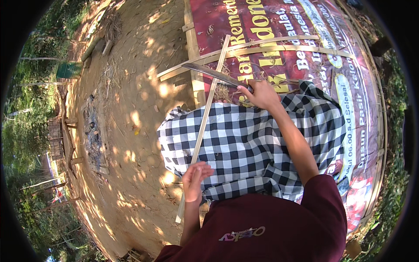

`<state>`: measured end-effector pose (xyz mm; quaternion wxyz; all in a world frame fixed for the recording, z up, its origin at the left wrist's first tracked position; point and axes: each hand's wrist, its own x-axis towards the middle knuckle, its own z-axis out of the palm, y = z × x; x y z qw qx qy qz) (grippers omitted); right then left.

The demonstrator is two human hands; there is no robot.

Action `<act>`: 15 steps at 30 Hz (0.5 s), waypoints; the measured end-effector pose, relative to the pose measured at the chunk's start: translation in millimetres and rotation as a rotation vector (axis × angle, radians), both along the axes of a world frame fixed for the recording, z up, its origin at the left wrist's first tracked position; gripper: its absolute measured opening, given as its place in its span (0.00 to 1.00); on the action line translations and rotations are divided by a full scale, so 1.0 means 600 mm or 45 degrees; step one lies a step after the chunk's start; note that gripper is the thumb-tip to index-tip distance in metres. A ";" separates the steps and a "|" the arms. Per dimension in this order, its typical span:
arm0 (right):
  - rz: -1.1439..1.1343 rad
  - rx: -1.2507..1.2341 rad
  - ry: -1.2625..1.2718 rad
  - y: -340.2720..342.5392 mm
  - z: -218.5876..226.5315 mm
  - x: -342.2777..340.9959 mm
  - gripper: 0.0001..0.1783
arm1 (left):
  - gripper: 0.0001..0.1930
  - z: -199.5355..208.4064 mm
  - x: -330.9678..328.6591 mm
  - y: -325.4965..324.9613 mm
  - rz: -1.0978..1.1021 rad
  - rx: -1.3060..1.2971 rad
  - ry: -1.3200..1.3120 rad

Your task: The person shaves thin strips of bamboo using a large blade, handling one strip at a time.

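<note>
My right hand (263, 94) is closed around the handle of a machete (209, 72). Its dark, slightly curved blade points left and crosses a long pale bamboo strip (208, 107) near the strip's far end. The strip slants over a black-and-white checked cloth (235, 135) that covers my lap. Near the strip's lower part is my left hand (194, 180), its fingers loosely stretched out and apart. The strip passes behind this hand, and I see no grip on it.
Two more bamboo strips (279, 43) lie across a printed red banner (214, 22) spread on a platform with a bamboo edge (192, 43). Curly shavings (224, 92) gather by the cloth. Left are bare ground (131, 87), an ash patch (92, 131) and a green container (69, 70).
</note>
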<state>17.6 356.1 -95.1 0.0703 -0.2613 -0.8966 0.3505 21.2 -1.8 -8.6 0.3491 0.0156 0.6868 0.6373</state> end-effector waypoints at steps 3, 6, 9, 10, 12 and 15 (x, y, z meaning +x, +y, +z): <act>-0.119 0.012 -0.023 0.004 -0.002 0.020 0.35 | 0.15 -0.034 -0.107 0.110 -0.114 -0.422 1.162; -0.140 -0.013 0.036 0.000 0.014 0.018 0.36 | 0.22 -0.151 -0.227 0.178 -0.159 -0.638 1.316; -0.152 0.032 0.070 0.009 0.021 0.024 0.36 | 0.19 -0.240 -0.277 0.216 -0.681 -1.067 1.250; -0.143 0.038 0.076 0.008 0.022 0.024 0.35 | 0.17 -0.264 -0.290 0.212 -0.691 -1.017 1.107; -0.119 0.066 0.067 0.012 0.013 0.028 0.34 | 0.14 -0.258 -0.290 0.222 -0.674 -0.845 0.732; -0.013 0.092 0.114 0.006 0.010 0.029 0.34 | 0.13 -0.159 -0.243 0.208 -0.586 -0.570 0.278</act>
